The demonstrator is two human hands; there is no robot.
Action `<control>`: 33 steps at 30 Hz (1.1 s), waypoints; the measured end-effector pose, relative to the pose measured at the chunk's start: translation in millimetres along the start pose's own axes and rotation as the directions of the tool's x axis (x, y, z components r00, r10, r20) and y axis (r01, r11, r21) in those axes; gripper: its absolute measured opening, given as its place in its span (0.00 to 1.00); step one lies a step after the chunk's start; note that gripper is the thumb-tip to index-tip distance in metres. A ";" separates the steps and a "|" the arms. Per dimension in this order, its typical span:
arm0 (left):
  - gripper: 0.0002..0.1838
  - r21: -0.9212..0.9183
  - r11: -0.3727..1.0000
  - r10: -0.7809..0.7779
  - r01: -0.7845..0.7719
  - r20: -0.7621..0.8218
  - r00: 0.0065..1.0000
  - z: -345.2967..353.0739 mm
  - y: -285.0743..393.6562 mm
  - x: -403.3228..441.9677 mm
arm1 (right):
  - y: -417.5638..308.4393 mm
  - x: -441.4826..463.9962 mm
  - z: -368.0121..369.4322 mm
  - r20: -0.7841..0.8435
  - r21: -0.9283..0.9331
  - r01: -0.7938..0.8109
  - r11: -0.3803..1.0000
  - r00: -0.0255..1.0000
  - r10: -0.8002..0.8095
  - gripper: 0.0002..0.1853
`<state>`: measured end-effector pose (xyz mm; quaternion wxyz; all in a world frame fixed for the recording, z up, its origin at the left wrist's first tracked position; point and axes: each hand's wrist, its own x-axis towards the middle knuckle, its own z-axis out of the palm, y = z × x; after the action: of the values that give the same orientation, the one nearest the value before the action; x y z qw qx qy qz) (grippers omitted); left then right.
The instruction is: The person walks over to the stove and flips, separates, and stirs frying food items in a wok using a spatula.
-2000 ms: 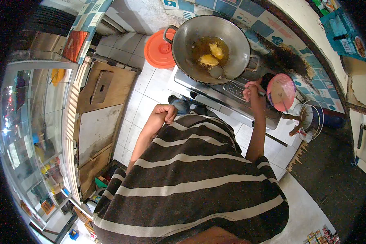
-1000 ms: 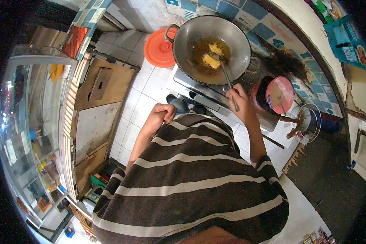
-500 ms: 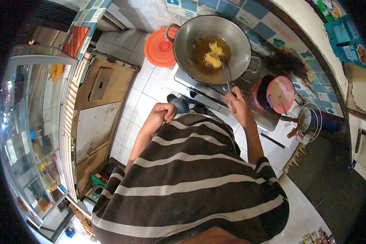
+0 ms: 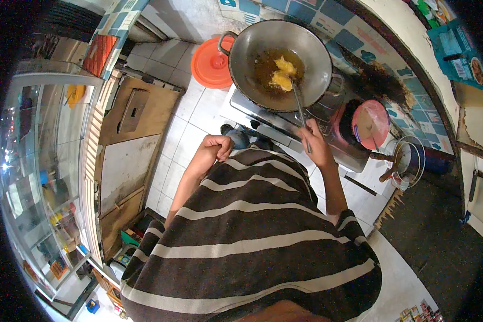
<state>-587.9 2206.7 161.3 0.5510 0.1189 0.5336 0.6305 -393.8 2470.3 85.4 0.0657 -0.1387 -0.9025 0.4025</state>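
My right hand is closed around the handle of a long metal cooking utensil. Its far end reaches into a large wok on the stove, where the food hides its shape. Two yellow pieces of frying food lie in brown oil in the middle of the wok, the nearer one touching the utensil. My left hand rests in front of my striped shirt with its fingers curled in. No object shows in it.
An orange lid sits left of the wok. Right of the stove are a pink bowl with a utensil in it and a clear container near the wall. A glass display case and wooden panels stand at the left.
The utensil's end has shifted slightly in the oil, and the two yellow pieces look more distinct. My right hand has moved very little; my left hand stays where it was.
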 end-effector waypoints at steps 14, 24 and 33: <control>0.13 -0.007 1.000 -0.019 0.019 -0.006 1.000 0.4 -3.1 2.9 | -8.7 -4.7 -3.7 -0.154 0.051 -0.008 0.999 0.988 0.016 0.09; 0.13 -0.042 0.999 -0.015 0.014 -0.010 1.000 1.0 -5.7 2.1 | 1.1 6.3 0.7 -0.348 0.301 -0.125 0.946 0.909 0.230 0.08; 0.12 -0.030 0.999 -0.011 0.011 -0.002 1.000 1.7 -2.8 2.0 | 27.4 19.8 9.0 -0.218 0.844 -0.181 0.505 0.744 0.631 0.10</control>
<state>-585.8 2208.8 158.8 0.5557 0.1070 0.5253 0.6354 -409.4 2487.4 59.1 0.2501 -0.4125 -0.5217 0.7036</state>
